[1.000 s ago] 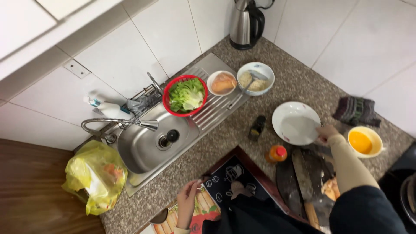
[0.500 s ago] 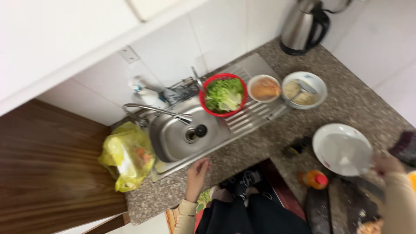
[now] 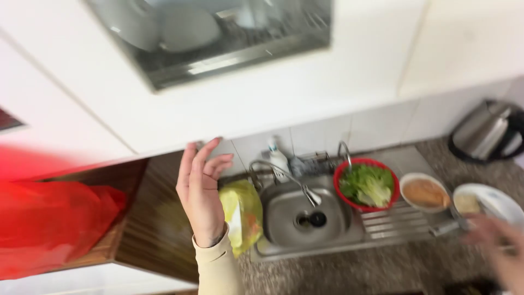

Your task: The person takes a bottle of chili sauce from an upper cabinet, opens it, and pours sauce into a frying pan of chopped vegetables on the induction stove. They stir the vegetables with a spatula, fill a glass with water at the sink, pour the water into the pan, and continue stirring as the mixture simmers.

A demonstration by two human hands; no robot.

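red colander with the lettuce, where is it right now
In the head view the red colander sits right of centre on the draining board, just right of the sink and its tap, with a small bowl on its right.

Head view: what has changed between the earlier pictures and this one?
The view has swung up, so the wall cabinets now fill the top. The left hand rose from the counter edge, open, to the cabinet's lower edge, holding nothing. The right hand is blurred at the lower right by the white plate. Sink, red colander, yellow bag and kettle stayed put.
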